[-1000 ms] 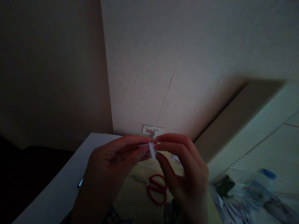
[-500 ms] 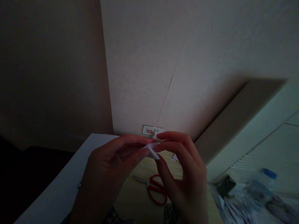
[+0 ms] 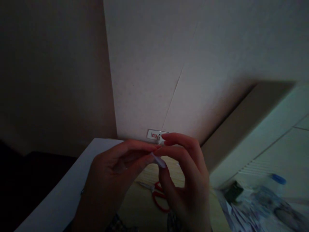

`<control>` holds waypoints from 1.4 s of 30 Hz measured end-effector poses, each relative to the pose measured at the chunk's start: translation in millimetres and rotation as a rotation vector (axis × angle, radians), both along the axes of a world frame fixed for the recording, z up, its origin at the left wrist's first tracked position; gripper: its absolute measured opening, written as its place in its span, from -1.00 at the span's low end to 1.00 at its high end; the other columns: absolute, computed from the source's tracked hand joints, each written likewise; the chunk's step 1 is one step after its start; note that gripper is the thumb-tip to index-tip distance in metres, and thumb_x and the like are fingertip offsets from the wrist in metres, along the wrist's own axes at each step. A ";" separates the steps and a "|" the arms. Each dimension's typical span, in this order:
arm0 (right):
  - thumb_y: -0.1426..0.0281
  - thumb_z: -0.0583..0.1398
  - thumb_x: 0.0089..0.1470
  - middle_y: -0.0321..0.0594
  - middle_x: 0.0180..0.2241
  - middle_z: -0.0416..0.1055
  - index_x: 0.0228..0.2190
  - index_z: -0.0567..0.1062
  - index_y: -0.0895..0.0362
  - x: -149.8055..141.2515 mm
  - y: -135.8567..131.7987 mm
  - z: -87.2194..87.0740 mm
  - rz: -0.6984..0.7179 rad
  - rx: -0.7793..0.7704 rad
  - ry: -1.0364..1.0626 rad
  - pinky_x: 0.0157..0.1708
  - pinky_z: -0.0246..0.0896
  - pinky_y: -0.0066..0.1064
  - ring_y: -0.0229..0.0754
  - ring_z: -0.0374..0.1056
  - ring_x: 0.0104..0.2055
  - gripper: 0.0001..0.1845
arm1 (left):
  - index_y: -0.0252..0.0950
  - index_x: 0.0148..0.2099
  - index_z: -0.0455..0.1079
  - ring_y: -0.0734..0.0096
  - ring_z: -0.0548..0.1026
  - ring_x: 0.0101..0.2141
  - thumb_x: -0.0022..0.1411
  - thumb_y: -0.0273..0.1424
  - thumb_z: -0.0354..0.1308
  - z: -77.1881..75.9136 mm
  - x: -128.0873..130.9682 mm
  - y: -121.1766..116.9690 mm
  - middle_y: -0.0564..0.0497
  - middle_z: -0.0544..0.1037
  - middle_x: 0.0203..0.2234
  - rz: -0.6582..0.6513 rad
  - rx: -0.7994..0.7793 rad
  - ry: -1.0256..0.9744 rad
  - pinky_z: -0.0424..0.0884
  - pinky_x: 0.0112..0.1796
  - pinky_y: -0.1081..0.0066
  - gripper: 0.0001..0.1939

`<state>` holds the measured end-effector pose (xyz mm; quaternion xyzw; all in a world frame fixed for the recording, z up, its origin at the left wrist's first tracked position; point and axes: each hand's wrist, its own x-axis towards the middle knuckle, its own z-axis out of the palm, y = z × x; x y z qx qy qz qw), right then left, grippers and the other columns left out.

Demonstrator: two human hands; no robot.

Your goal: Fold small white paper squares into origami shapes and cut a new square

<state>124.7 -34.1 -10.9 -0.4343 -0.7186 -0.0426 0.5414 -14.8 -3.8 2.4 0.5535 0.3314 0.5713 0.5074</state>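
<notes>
Between both hands is a small folded piece of white paper [image 3: 159, 160], held up above the wooden tabletop [image 3: 142, 209]. My left hand [image 3: 111, 174] pinches its left end between thumb and fingers. On its right side, my right hand [image 3: 188, 177] grips it with thumb and index finger, the other fingers arched above. Fingers cover much of the paper. Below the hands lie scissors [image 3: 159, 202] with red handles, their blades pointing left; my right hand hides part of them.
A wall socket [image 3: 154, 134] is just behind my hands. A white board-like surface [image 3: 60, 183] runs along the left. At the lower right are a clear bottle with a blue cap [image 3: 279, 179], a dark green packet [image 3: 233, 192] and loose papers [image 3: 241, 217].
My right hand has shifted slightly left. The paper's free part has tilted downward and shows narrower between the fingers. My left hand has barely moved.
</notes>
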 end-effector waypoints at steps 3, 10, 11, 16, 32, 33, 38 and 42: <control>0.59 0.14 0.14 -0.24 -0.04 0.35 -0.15 0.47 0.03 0.9 -0.3 0.3 0.002 -0.003 -0.001 0.02 0.33 -0.34 -0.21 0.32 0.03 -0.71 | -0.09 -0.40 0.61 0.48 0.67 -0.35 0.09 -0.57 0.29 1.2 -0.2 -0.2 0.21 0.70 -0.44 -0.004 -0.003 0.014 0.57 -0.26 0.63 -0.78; 0.59 0.18 0.15 -0.28 -0.05 0.35 -0.19 0.48 0.05 0.2 0.7 0.3 -0.017 0.027 0.021 0.03 0.29 -0.45 -0.28 0.32 0.01 -0.76 | -0.06 -0.39 0.62 0.55 0.66 -0.36 0.10 -0.56 0.30 -1.4 -0.9 -0.3 0.25 0.70 -0.43 0.002 0.025 0.002 0.54 -0.26 0.71 -0.78; 0.59 0.19 0.15 -0.29 -0.06 0.35 -0.20 0.48 0.05 0.1 0.7 0.3 -0.023 0.033 0.025 0.02 0.29 -0.47 -0.29 0.32 0.00 -0.77 | -0.06 -0.38 0.62 0.55 0.66 -0.36 0.11 -0.56 0.29 -1.6 -0.7 -0.5 0.25 0.70 -0.43 -0.002 0.020 0.004 0.54 -0.27 0.71 -0.77; 0.57 0.19 0.16 -0.28 -0.06 0.35 -0.20 0.49 0.07 0.2 -0.7 0.2 -0.013 0.007 0.035 0.02 0.29 -0.48 -0.29 0.32 0.02 -0.79 | -0.08 -0.40 0.62 0.51 0.67 -0.37 0.10 -0.54 0.30 0.4 -0.6 -1.8 0.23 0.70 -0.44 0.004 -0.003 0.029 0.55 -0.28 0.69 -0.79; 0.55 0.22 0.14 -0.31 -0.09 0.37 -0.29 0.49 0.11 0.3 0.8 1.6 0.000 -0.029 0.080 0.06 0.18 -0.63 -0.37 0.31 0.01 -0.89 | -0.08 -0.43 0.61 0.52 0.67 -0.40 0.05 -0.59 0.31 -2.3 -0.2 3.3 0.23 0.70 -0.47 -0.011 -0.008 -0.009 0.54 -0.31 0.70 -0.76; 0.55 0.22 0.14 -0.32 -0.09 0.37 -0.29 0.49 0.11 0.5 0.8 1.6 -0.003 -0.023 0.080 0.05 0.18 -0.63 -0.37 0.31 0.01 -0.88 | -0.08 -0.43 0.62 0.54 0.66 -0.41 0.04 -0.59 0.31 -2.7 -0.4 3.7 0.24 0.69 -0.48 -0.009 -0.004 -0.009 0.53 -0.32 0.72 -0.76; 0.53 0.23 0.15 -0.34 -0.10 0.36 -0.30 0.49 0.09 -0.8 0.8 1.3 -0.015 -0.007 0.085 0.03 0.20 -0.62 -0.37 0.32 -0.01 -0.89 | -0.07 -0.45 0.61 0.57 0.65 -0.45 0.03 -0.56 0.34 -3.5 -0.9 4.5 0.25 0.69 -0.50 -0.008 -0.005 -0.019 0.52 -0.36 0.74 -0.78; 0.50 0.24 0.16 -0.33 -0.07 0.37 -0.28 0.48 0.07 5.5 -1.6 2.4 0.002 -0.022 0.093 0.04 0.21 -0.58 -0.34 0.33 0.01 -0.90 | -0.11 -0.47 0.60 0.57 0.64 -0.46 0.02 -0.58 0.33 -3.8 1.3 3.6 0.23 0.67 -0.54 -0.020 -0.014 -0.012 0.51 -0.37 0.73 -0.79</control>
